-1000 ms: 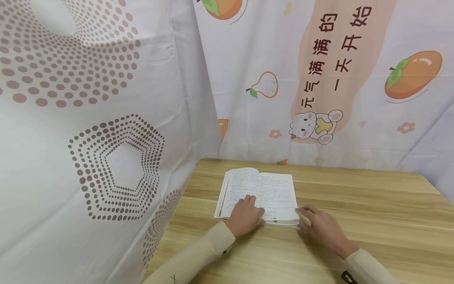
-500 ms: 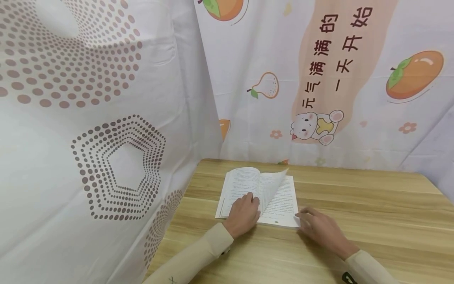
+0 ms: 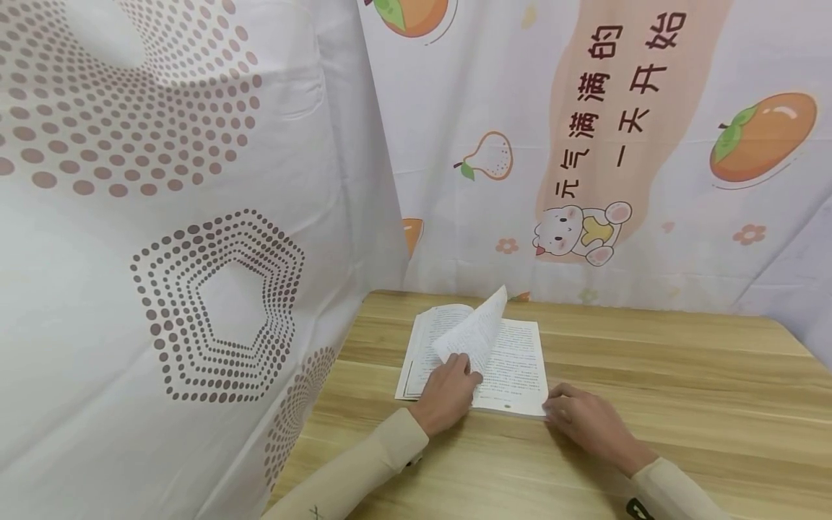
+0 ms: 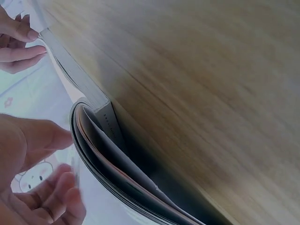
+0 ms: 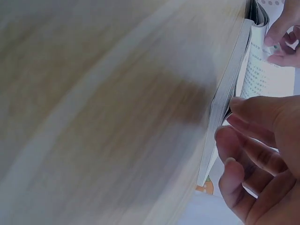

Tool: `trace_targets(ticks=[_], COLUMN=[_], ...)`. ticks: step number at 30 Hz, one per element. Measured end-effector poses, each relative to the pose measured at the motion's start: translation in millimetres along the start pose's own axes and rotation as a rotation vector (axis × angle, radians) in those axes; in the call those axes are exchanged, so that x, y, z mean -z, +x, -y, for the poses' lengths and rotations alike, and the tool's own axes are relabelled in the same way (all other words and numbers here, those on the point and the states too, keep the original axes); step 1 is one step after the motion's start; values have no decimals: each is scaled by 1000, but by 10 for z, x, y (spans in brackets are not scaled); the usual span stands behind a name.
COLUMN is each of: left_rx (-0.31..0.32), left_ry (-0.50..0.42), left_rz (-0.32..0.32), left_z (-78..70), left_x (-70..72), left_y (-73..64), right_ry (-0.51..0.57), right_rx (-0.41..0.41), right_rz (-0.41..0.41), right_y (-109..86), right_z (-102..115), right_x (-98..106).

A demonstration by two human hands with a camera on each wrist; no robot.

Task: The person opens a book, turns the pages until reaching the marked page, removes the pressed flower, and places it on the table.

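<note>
Two hands (image 3: pixel 448 393) (image 3: pixel 588 422) at book's (image 3: pixel 516 372) near edge, tabletop (image 3: pixel 669 375) rightward

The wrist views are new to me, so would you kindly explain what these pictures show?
There is no machine, only a person's bare left hand and right hand. The head picture comes from a head-worn camera looking forward and down; the other two from wrist cameras, each watching that hand's work. An open book lies on the wooden table, with a leaf raised above it. The left hand rests on its pages near the fold, and the right hand pinches its near right corner.
</note>
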State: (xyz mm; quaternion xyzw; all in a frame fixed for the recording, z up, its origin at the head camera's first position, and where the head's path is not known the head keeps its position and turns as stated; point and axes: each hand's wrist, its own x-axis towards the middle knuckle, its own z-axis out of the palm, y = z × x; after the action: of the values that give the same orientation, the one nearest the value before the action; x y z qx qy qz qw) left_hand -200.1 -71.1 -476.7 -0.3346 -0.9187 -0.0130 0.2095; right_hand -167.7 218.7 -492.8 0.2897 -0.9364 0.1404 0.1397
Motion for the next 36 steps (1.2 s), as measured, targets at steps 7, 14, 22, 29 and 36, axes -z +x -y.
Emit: trace_targets(ticks=[7, 14, 22, 29, 36], left_rx=[-44, -63, -73, -37, -27], left_ry=[66, 69, 103, 102, 103], left_rz=[-19, 16, 120, 205, 215], left_z=[4, -20, -55, -81, -59], left_x=[-40, -46, -54, -34, -66], left_y=[-19, -31, -11, 46, 68], right_ry=[-37, -80, -71, -57, -4], right_rx=[47, 78, 81, 49, 11], right_rz=[-46, -83, -109, -122, -158], right_y=[13, 14, 37, 50, 62], right_z=[34, 23, 12, 31, 21], right_x=[-2, -38, -32, -7, 26])
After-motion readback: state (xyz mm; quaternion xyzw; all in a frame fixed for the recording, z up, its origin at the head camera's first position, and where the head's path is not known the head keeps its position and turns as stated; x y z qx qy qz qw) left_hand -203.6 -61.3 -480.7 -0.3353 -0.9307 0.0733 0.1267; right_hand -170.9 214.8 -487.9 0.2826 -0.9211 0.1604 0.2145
